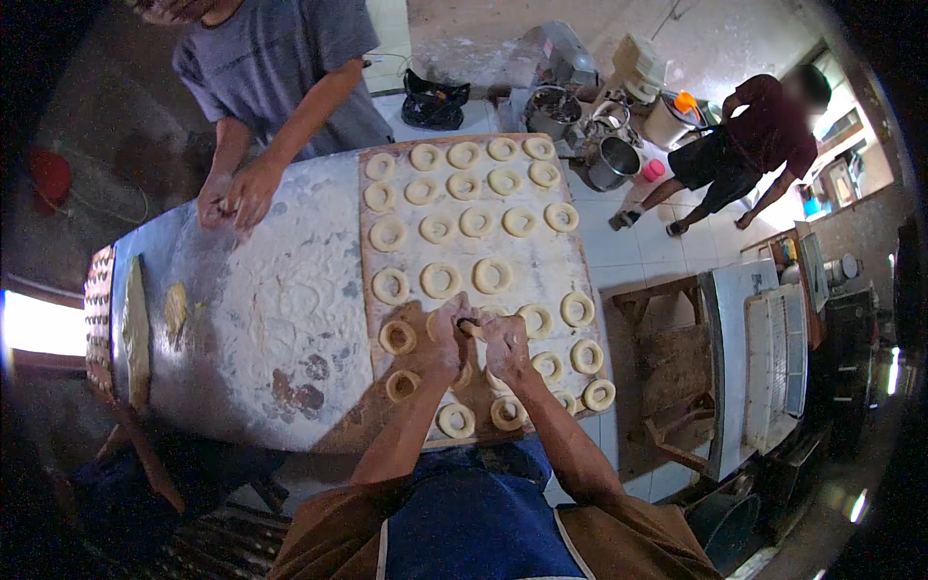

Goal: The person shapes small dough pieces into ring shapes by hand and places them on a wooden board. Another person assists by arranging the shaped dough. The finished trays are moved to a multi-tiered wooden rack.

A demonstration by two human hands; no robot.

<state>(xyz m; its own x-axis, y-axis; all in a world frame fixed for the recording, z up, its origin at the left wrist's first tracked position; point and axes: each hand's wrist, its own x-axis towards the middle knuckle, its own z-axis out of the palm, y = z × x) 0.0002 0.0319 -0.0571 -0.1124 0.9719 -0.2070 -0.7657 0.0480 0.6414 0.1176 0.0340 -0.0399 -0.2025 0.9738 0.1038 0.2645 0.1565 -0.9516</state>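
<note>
Over the floured wooden board (454, 203), my left hand (450, 333) and my right hand (507, 346) meet with fingers curled in. A small piece of dough (471, 330) shows between them, gripped from both sides; my fingers hide most of its shape. Pale dough rings (441, 279) lie in rough rows on the board. Some sit close around my hands, such as a dough ring (535, 320) right of my right hand and a dough ring (397, 337) left of my left wrist. Others are partly covered by my hands and forearms.
Left of the board spreads a floury tabletop (208, 338) with a long dough strip (135, 333) and a small dough lump (175, 307). Across it, a person in a grey shirt (280, 82) works with both hands. Another person (744, 145) stands beyond, near metal pots (614, 162). A side table (730, 367) stands right.
</note>
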